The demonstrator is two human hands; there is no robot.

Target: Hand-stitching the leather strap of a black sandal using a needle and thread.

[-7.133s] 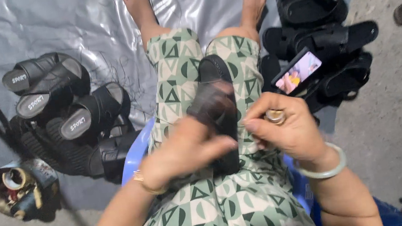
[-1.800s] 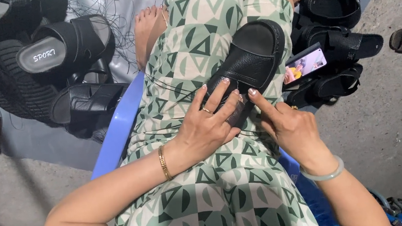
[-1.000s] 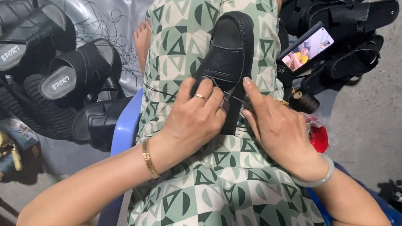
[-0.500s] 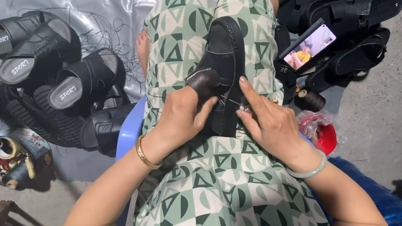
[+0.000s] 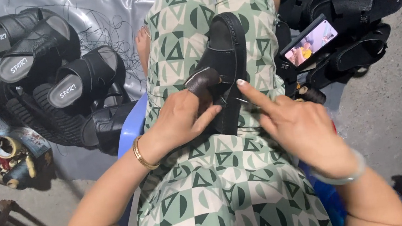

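On the lap, over the green patterned trousers [image 5: 204, 180], lies a black leather slide sandal [image 5: 225, 58], its long axis running from near to far along the right thigh, sole edge turned up toward the right. Its near end sits directly under both hands, so neither has far to go; the left hand [image 5: 181, 120] is the closer, already on it. That hand's fingers [image 5: 207, 119] curl over the near end, the thumb wearing a dark leather guard pressed against the strap. The right hand [image 5: 301, 125] hovers just right of the sandal, its forefinger stretched out so the tip meets the sole edge, the other fingers folded loosely; it pinches nothing that I can see. Further right, a phone with a lit screen [image 5: 309, 41] leans on a heap of black sandals [image 5: 354, 15]; more lie far left [image 5: 45, 71].
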